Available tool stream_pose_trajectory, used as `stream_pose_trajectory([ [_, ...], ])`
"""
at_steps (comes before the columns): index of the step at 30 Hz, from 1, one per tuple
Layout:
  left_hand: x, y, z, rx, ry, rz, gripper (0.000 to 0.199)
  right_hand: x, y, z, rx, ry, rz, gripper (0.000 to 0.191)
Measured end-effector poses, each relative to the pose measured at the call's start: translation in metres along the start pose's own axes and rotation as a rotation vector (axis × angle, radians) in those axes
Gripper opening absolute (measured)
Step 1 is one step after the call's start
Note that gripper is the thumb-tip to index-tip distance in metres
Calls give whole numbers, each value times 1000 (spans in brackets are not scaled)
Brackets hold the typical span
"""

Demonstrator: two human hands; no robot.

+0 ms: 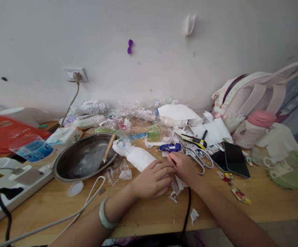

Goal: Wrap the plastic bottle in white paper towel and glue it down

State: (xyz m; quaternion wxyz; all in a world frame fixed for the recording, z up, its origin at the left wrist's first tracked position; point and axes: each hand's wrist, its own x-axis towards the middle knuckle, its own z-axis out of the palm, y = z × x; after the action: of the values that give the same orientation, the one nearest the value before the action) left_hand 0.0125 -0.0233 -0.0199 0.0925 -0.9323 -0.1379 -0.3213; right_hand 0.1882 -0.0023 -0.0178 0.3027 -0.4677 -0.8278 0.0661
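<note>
My left hand (pixel 155 179) lies over the near end of a plastic bottle wrapped in white paper (pixel 141 157), its fingers bent around it. The bottle lies slanted, its clear end pointing away to the left. Pressed against the left fingertips, my right hand (pixel 182 168) is closed; what its fingers pinch is hidden. Just beyond it lies a blue tool, seemingly a glue gun (pixel 170 147). Grey-handled scissors (pixel 196 154) and a yellow utility knife (pixel 193 140) are to the right of that. Torn white paper scraps (pixel 178 185) show beneath the hands.
A metal basin (pixel 73 154) with a wooden-handled brush (pixel 110 147) stands left. Plastic bottles and wrapping crowd the wall. A black phone (pixel 236 159), pink-lidded bottle (pixel 261 120) and backpack (pixel 252 91) are right. A power strip (pixel 15 192) and white cable (pixel 87 202) lie left.
</note>
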Motion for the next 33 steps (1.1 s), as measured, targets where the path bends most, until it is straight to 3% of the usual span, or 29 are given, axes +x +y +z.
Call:
stream_pose_trajectory([
  [9, 1, -1, 2, 18, -5, 0, 15, 10, 22, -35, 159, -242, 9, 23],
  [13, 1, 1, -2, 77, 34, 57, 13, 10, 29, -36, 178, -295, 54, 23],
  [19, 2, 9, -4, 146, 107, 185, 10, 9, 27, -38, 224, -251, 4, 29],
  [25, 0, 14, 0, 177, 60, 233, 19, 8, 17, -40, 219, -264, 56, 28],
  [33, -4, 12, 3, 153, -11, 223, 16, 10, 18, -33, 271, -384, 177, 23],
])
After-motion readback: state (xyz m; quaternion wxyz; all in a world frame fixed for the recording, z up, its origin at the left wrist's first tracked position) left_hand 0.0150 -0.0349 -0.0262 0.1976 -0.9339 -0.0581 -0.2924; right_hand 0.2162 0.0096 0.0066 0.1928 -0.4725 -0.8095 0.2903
